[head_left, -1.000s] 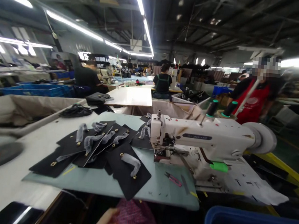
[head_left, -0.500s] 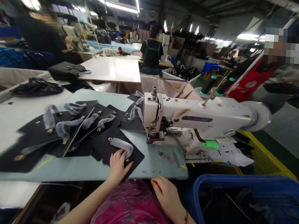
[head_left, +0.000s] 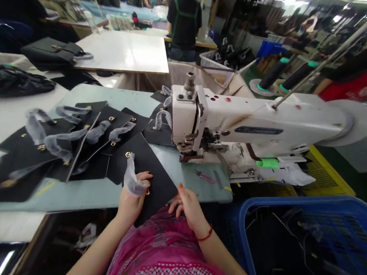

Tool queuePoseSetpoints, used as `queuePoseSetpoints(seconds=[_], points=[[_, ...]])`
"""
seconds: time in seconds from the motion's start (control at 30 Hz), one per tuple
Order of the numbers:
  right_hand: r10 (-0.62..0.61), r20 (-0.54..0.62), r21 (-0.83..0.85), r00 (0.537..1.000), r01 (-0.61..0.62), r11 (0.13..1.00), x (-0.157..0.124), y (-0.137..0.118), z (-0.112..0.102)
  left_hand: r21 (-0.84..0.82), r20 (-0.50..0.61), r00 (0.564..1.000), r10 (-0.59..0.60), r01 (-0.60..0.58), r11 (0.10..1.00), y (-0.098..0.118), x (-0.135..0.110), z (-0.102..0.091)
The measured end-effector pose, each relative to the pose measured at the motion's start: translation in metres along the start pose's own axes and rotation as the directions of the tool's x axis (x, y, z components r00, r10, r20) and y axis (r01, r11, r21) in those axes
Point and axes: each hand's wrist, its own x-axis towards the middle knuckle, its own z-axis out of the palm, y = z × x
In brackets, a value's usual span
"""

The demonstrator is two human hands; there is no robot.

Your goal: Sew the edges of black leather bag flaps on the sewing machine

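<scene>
My left hand (head_left: 133, 198) is closed on a black bag panel (head_left: 158, 169) at its lower left. The panel's handle, wrapped in clear plastic (head_left: 130, 176), loops over this hand between gold-coloured fittings. My right hand (head_left: 188, 208) is at the panel's right corner, thumb raised and fingers apart; whether it touches the edge is hard to see. More black panels (head_left: 59, 144) with wrapped handles lie overlapping to the left on the pale green work surface (head_left: 86, 193). A white sewing machine (head_left: 248, 121) stands just beyond my right hand.
Pink-handled thread snips (head_left: 204, 177) lie by the machine's needle area. At right is a blue basket (head_left: 243, 218) with black pieces inside. Black thread cones (head_left: 272, 74) stand behind the machine. A black bag (head_left: 50, 53) lies beyond the panels, and a co-worker (head_left: 184, 21) is farther back.
The panel has turned and slid toward my body, overhanging the table's front edge. My left hand has shifted left and grasped it; my right hand has come up to its corner. The view tilted downward.
</scene>
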Motion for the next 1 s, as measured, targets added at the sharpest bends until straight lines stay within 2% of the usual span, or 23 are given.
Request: queuePoseSetpoints(seconds=[0.1,0.17,0.23,0.27,0.3,0.33,0.37,0.4,0.43,0.47,0.5,0.53,0.6,0.63,0.7,0.73,0.83,0.9,1.0], points=[[-0.047,-0.062,-0.131,0.997,0.038,0.991,-0.010,-0.008,0.003,-0.008,-0.002,0.996,0.087,-0.087,0.996,0.008,0.013,0.003],[-0.104,-0.094,-0.181,0.990,0.086,0.980,-0.011,-0.013,0.001,-0.027,-0.044,0.996,0.075,-0.077,0.997,0.012,0.014,0.007],[-0.177,-0.100,-0.230,0.979,0.151,0.961,-0.012,-0.018,-0.002,-0.052,-0.090,0.994,-0.066,0.062,0.997,0.016,0.004,0.012],[-0.221,-0.088,-0.279,0.971,0.189,0.941,-0.012,-0.021,-0.003,-0.087,-0.093,0.978,-0.184,0.176,0.980,0.019,-0.006,0.014],[-0.266,-0.069,-0.343,0.961,0.228,0.911,-0.013,-0.025,-0.003,-0.153,-0.064,0.943,-0.328,0.315,0.937,0.021,-0.017,0.017],[-0.308,-0.042,-0.409,0.950,0.265,0.873,-0.014,-0.029,-0.003,-0.250,0.005,0.878,-0.479,0.465,0.849,0.024,-0.030,0.019],[-0.344,-0.008,-0.466,0.939,0.300,0.832,-0.015,-0.032,-0.003,-0.362,0.114,0.784,-0.611,0.605,0.709,0.028,-0.042,0.022],[-0.371,0.029,-0.505,0.928,0.334,0.796,-0.016,-0.036,-0.002,-0.472,0.249,0.677,-0.693,0.709,0.523,0.033,-0.052,0.024],[-0.388,0.066,-0.518,0.919,0.364,0.774,-0.017,-0.039,0.000,-0.565,0.390,0.580,-0.715,0.764,0.312,0.038,-0.059,0.025],[-0.393,0.097,-0.508,0.914,0.385,0.770,-0.019,-0.041,0.002,-0.635,0.506,0.518,-0.690,0.765,0.108,0.044,-0.062,0.025],[-0.388,0.122,-0.484,0.914,0.396,0.780,-0.020,-0.042,0.005,-0.680,0.594,0.493,-0.635,0.730,-0.069,0.050,-0.060,0.025],[-0.376,0.138,-0.454,0.916,0.396,0.798,-0.022,-0.042,0.007,-0.703,0.652,0.496,-0.573,0.678,-0.214,0.056,-0.055,0.025],[-0.339,0.151,-0.393,0.928,0.371,0.841,-0.025,-0.039,0.012,-0.681,0.729,0.504,-0.463,0.597,-0.424,0.065,-0.037,0.024],[-0.321,0.147,-0.369,0.936,0.353,0.860,-0.026,-0.037,0.014,-0.645,0.764,0.492,-0.418,0.585,-0.492,0.069,-0.026,0.024],[-0.296,0.111,-0.323,0.949,0.316,0.892,-0.029,-0.034,0.017,-0.604,0.797,0.454,-0.399,0.577,-0.549,0.076,-0.007,0.025],[-0.286,0.080,-0.295,0.955,0.297,0.908,-0.030,-0.033,0.018,-0.622,0.783,0.438,-0.441,0.563,-0.545,0.079,0.001,0.025],[-0.260,0.011,-0.198,0.966,0.256,0.946,-0.035,-0.036,0.015,-0.737,0.661,0.390,-0.641,0.498,-0.456,0.087,0.017,0.024],[-0.247,0.050,-0.142,0.968,0.251,0.957,-0.038,-0.041,0.011,-0.766,0.610,0.359,-0.707,0.494,-0.410,0.091,0.023,0.020],[-0.206,0.130,-0.106,0.970,0.220,0.970,-0.038,-0.048,0.003,-0.783,0.570,0.371,-0.733,0.514,-0.350,0.094,0.028,0.013]])
